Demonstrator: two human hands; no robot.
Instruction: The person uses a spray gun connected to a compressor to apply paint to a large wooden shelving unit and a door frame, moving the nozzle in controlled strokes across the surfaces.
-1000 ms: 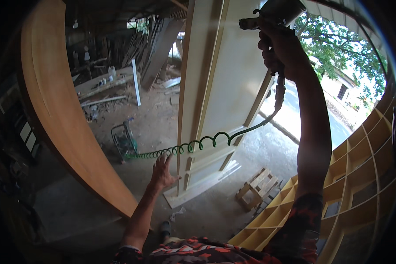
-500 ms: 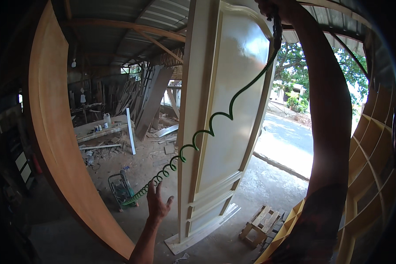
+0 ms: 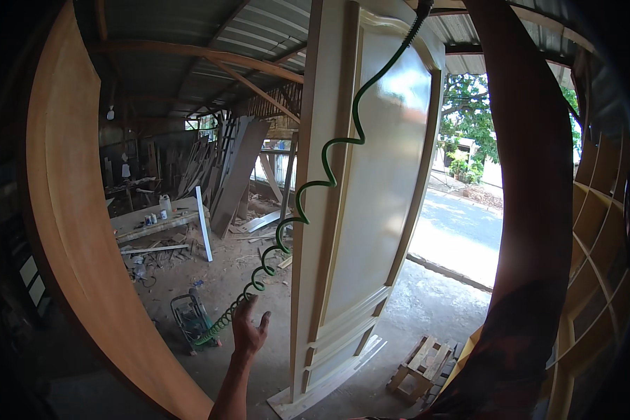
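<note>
A green coiled air hose [image 3: 302,199] stretches diagonally from the floor up to a dark fitting at the top edge. Its lower coils pass by the fingertips of my left hand [image 3: 249,329], whose thumb stands apart from the fingers; a grip on the hose does not show. My right arm [image 3: 528,175] reaches up along the right side, its hand beyond the upper edge. Beside the hose stands a tall cream panelled door [image 3: 378,161], glossy on its panel, its foot on a pale board [image 3: 283,404].
A curved orange-brown wooden panel [image 3: 66,189] rises at the left. Behind my left hand a small wheeled machine [image 3: 190,322] sits on the floor. A bench [image 3: 154,225] holds cans; planks lean behind it. A wooden stool [image 3: 421,367] and a yellowish gridded shelf [image 3: 595,280] are at the right.
My right hand has gone up out of view, taking the hose's upper end with it. The hose hangs steeper, with its coils drawn upward. My left hand stays near the lower coils.
</note>
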